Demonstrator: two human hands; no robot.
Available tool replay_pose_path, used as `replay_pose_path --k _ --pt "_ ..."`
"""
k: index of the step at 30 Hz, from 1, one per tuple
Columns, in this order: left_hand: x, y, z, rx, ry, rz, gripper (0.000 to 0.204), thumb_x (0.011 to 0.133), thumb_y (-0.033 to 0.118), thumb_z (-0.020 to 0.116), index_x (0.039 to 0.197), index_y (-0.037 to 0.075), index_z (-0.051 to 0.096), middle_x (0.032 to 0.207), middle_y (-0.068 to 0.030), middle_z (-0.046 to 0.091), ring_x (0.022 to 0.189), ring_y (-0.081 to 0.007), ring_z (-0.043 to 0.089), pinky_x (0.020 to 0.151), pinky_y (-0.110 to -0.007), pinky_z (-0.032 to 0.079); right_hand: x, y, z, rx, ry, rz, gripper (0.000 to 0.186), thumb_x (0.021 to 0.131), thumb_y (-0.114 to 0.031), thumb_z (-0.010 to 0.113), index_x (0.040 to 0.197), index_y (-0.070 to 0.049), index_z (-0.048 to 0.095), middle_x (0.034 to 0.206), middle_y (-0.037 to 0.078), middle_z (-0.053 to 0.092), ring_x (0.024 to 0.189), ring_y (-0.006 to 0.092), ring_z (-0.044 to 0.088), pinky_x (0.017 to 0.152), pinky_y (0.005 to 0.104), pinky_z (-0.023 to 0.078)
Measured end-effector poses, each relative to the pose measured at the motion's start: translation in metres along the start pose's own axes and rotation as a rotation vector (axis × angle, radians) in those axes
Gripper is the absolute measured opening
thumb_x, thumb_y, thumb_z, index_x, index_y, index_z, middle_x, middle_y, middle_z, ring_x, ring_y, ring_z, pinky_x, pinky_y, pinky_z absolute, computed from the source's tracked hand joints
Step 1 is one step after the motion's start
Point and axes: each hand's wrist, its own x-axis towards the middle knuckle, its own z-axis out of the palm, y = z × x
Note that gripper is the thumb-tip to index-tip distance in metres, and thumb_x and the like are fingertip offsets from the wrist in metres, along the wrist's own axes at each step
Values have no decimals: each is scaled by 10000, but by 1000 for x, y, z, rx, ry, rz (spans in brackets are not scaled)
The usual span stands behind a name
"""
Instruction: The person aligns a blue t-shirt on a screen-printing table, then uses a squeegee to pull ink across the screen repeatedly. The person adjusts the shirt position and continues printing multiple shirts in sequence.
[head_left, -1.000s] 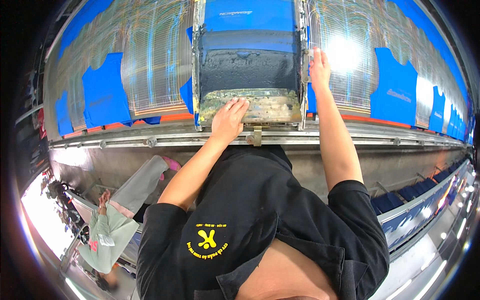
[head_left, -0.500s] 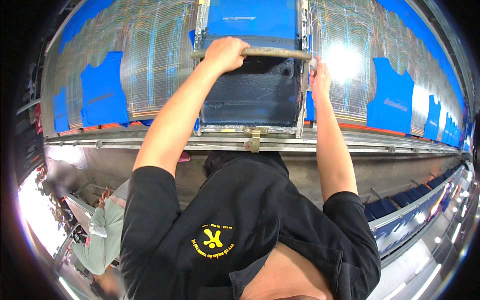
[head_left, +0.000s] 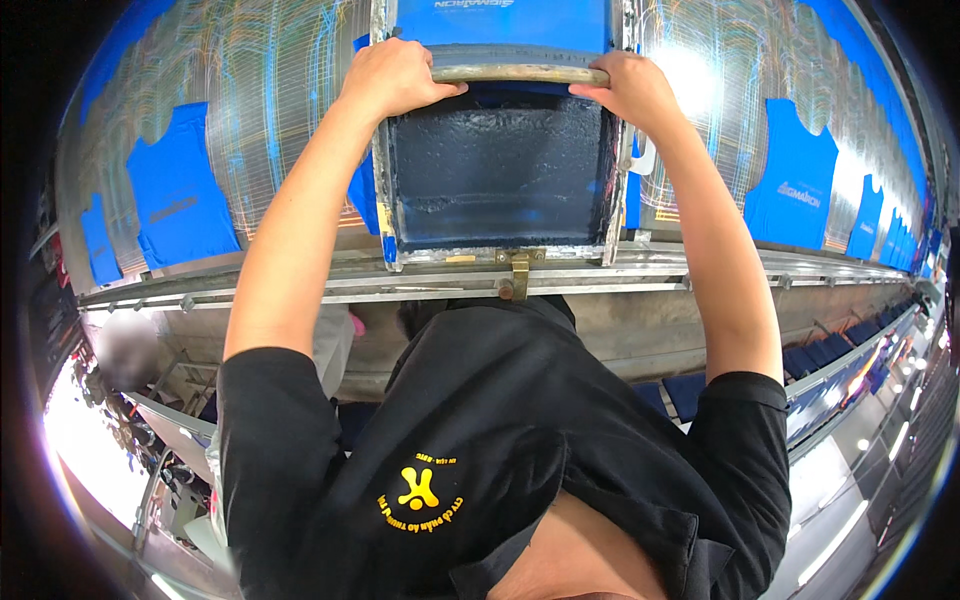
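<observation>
Both my hands are on a long squeegee (head_left: 520, 74) lying crosswise over a screen-printing frame (head_left: 612, 215). At its left end my left hand (head_left: 393, 78) is closed round the bar, thumb pointing inward. My right hand (head_left: 636, 88) grips the right end with its thumb on the near side. Dark ink (head_left: 500, 160) covers the mesh nearer to me. Beyond the squeegee, bright blue shows in the frame with pale lettering on it. A white curved handle (head_left: 643, 157) sits beside the frame's right rim, below my right hand.
Blue sleeveless garment panels lie on the shiny print table, one to the left (head_left: 180, 190) and another to the right (head_left: 793, 170), with more beyond. A brass-coloured bracket (head_left: 518, 268) joins the frame to the metal rail (head_left: 400, 285). Dark pads (head_left: 686, 396) line a lower rack.
My right hand has left the frame's right rim and taken hold of the squeegee's right end. My left hand has shifted outward to its left end. The view has shifted slightly.
</observation>
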Motion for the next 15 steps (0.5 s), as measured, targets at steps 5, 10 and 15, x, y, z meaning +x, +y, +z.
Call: replay_pose_path --k 5,10,15 --pt "-8 5 3 -53 14 -3 754 766 804 762 991 90 850 857 -150 793 861 -365 771 798 -491 619 -3 -8 16 -74 5 100 462 840 -515 876 1054 -109 825 975 84 787 914 320 759 822 445 614" --pt "-34 16 20 -112 84 -19 713 755 749 795 983 76 845 845 -154 786 871 -374 764 805 -491 616 -33 -22 24 -16 -21 135 439 839 -505 864 1061 -129 823 951 96 774 889 321 768 796 469 618" --pt "-103 49 43 -141 27 -45 662 740 720 810 899 78 826 877 -164 784 879 -384 762 805 -499 620 -108 -47 38 43 45 46 300 761 -274 898 985 -90 822 902 100 751 863 320 750 785 468 592"
